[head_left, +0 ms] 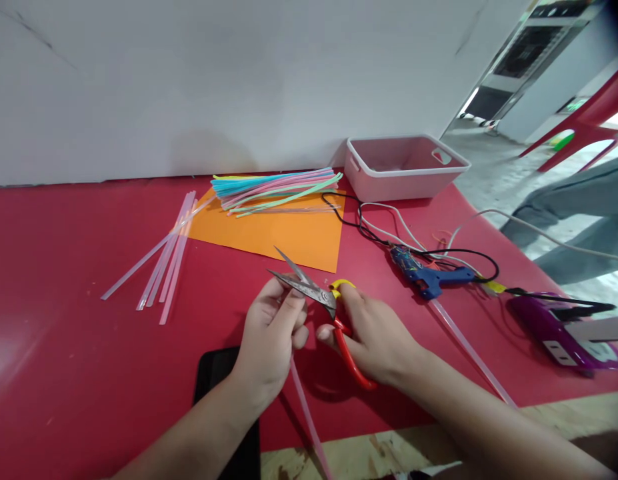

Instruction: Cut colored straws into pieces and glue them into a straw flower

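My right hand [376, 333] is closed around the handles of a pair of scissors [313, 292], which have one yellow and one red grip. The blades are slightly parted and point up and left. My left hand [271, 327] is closed, its thumb and fingertips right at the blades. From under it a long pink translucent stick [303, 403] runs down past the table's front edge; its upper end is hidden by my fingers. Whether the blades touch the stick I cannot tell. Partly under my left forearm lies a black phone-like slab [209, 373].
Similar pink sticks [171, 267] lie at left. Colourful pipe cleaners [279, 190] rest on an orange sheet [309, 243]. A pink basket [409, 180] stands behind a blue glue gun [431, 275] and tangled cords. At right are a purple device [553, 333] and a person's legs [563, 213].
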Action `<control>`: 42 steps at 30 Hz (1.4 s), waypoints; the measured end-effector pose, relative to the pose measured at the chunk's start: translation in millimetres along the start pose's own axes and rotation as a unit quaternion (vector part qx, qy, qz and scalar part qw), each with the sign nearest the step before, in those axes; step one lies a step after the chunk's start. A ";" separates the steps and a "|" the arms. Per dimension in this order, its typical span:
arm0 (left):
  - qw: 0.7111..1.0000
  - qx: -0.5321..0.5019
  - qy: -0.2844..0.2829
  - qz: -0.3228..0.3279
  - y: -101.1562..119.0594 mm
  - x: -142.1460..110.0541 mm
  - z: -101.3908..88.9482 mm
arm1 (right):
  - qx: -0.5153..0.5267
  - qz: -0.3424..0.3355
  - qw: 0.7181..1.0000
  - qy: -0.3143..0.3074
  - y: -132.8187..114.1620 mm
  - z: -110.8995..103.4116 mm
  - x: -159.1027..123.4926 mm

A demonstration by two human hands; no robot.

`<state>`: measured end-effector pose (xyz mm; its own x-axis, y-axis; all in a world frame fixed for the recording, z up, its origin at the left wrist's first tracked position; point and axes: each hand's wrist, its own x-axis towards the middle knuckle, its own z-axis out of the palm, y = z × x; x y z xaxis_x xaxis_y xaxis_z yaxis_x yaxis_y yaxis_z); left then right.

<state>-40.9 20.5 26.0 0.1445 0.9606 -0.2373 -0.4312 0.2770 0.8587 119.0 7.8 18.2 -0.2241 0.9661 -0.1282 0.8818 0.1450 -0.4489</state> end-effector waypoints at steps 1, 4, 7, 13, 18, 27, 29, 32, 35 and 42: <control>1.000 -0.003 -0.001 -0.004 -0.4 0.0 0.0 | 0.001 0.007 1.000 -0.003 -0.7 0.5 -0.5; 0.999 -0.015 0.003 -0.030 -3.4 0.6 0.1 | 0.018 0.019 1.000 -0.010 -4.0 3.9 -2.0; 0.997 -0.043 0.013 -0.054 -6.3 1.9 0.3 | 0.041 0.014 0.999 -0.004 -6.5 8.0 -1.7; 0.995 -0.088 0.009 -0.038 -3.3 4.4 0.1 | 0.131 0.003 0.990 0.056 0.1 3.6 1.6; 0.992 -0.107 0.032 -0.055 -0.4 4.9 -0.8 | 0.152 -0.016 0.987 0.041 8.1 -5.5 0.7; 0.991 -0.120 0.033 -0.042 -0.3 7.7 -0.3 | 0.084 -0.032 0.993 0.074 8.9 -5.4 1.0; 0.990 -0.130 0.045 -0.041 1.8 7.6 -0.4 | 0.056 -0.036 0.994 0.092 8.7 -5.4 1.5; 0.989 -0.135 0.048 -0.040 5.3 6.1 -1.5 | 0.004 -0.048 0.991 0.125 9.2 -4.3 2.6; 0.995 -0.100 0.026 -0.003 6.0 5.2 -3.8 | -0.041 -0.051 0.988 0.142 9.8 -3.3 4.0; 0.994 0.074 0.082 -0.006 -0.3 18.5 -12.1 | -0.123 -0.019 0.981 0.152 7.6 -5.4 4.1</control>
<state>-49.0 38.4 15.9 -0.0042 0.9515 -0.3077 -0.2922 0.2931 0.9103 127.0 14.0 19.0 -0.1571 0.9727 0.1709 0.9570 0.1926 -0.2167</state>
